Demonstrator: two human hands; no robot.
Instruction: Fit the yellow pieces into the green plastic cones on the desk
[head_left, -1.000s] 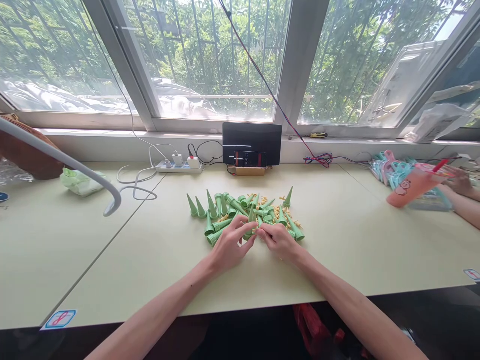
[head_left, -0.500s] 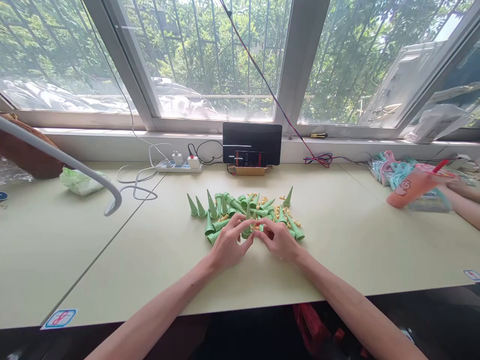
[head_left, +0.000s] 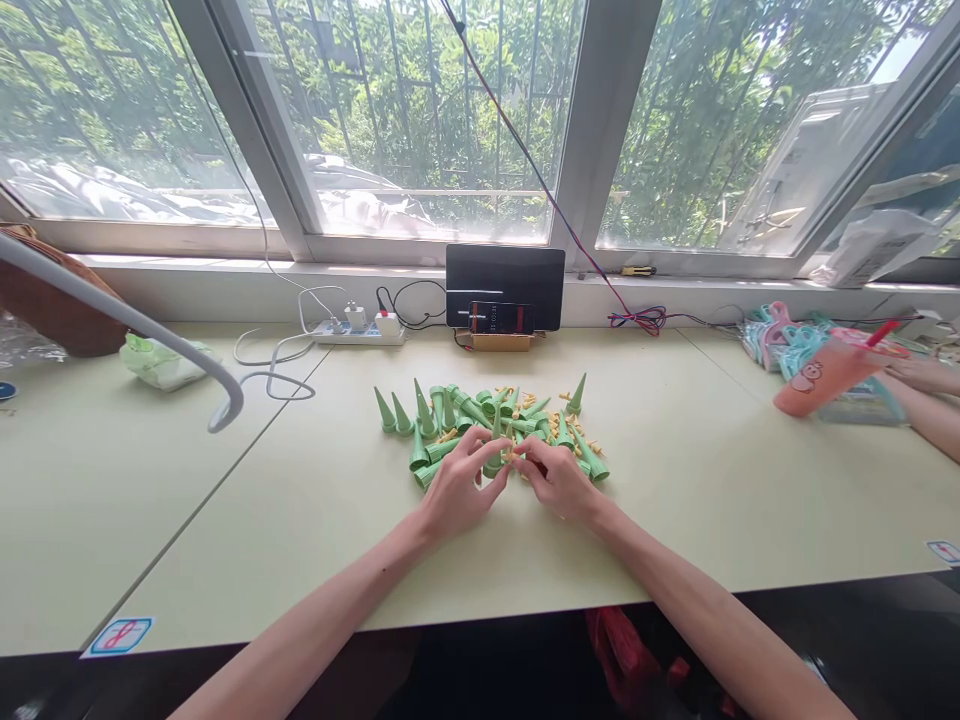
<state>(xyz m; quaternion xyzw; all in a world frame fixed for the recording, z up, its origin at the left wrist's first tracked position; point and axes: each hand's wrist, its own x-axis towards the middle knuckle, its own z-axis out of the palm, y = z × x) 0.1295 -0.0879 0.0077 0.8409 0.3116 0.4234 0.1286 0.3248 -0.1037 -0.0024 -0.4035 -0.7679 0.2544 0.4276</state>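
Between the thumb and fingers of my left hand a green plastic cone spike stands with its tip up. Close on its right, my right hand pinches a small yellow-orange peg, whose shape is partly covered by the fingertips. Behind both hands lies a heap of green cone spikes, some on their sides and several upright at the left. Loose small yellow pegs are scattered among them, mostly at the right of the heap.
A phone leans before a dark tablet at the back. Left of it sits a power strip with cables. A grey curved tube reaches in from the left. At right stand a red drink cup and another person's arm.
The fingertips of my right hand have shifted slightly, and the yellow peg shows more clearly beside the cone. My left hand and the heap look the same.
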